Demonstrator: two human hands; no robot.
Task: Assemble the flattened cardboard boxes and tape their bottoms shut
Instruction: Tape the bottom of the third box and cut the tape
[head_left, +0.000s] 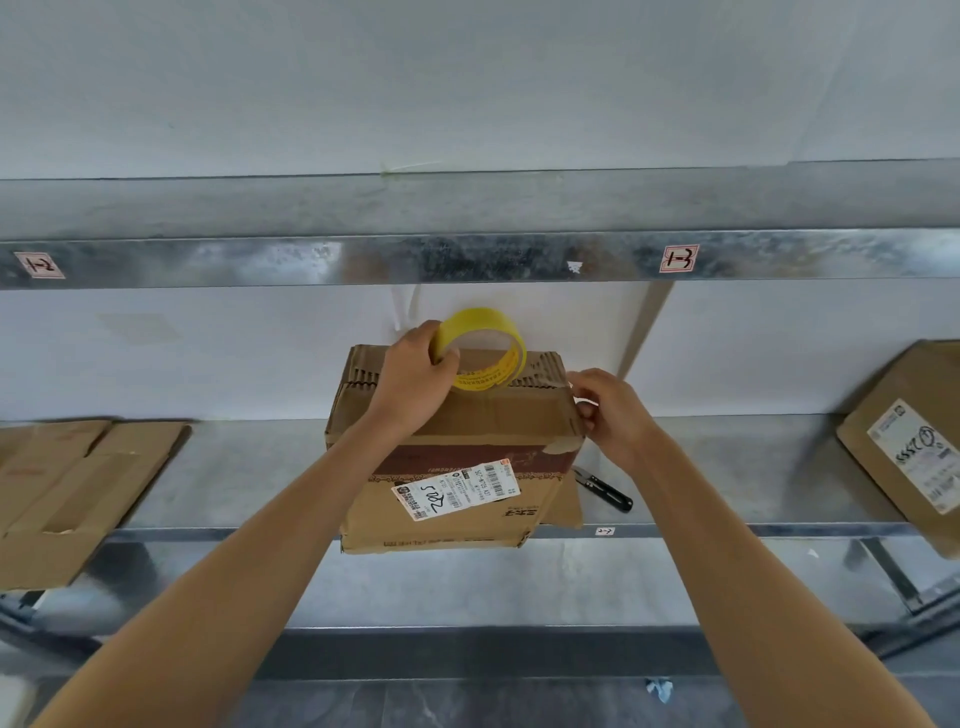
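Note:
An assembled brown cardboard box (467, 447) with a white shipping label stands on the metal shelf (260, 478) in front of me, its closed flaps facing up. My left hand (415, 379) grips a yellow tape roll (488, 345) held upright on top of the box, at its far edge. My right hand (608, 410) pinches the box's upper right corner, where clear tape seems to fold over the edge.
Flattened cardboard boxes (72, 483) lie on the shelf at the left. Another labelled box (914, 441) leans at the right edge. Small black snips (605, 488) lie on the shelf just right of the box. An upper metal shelf (467, 260) runs overhead.

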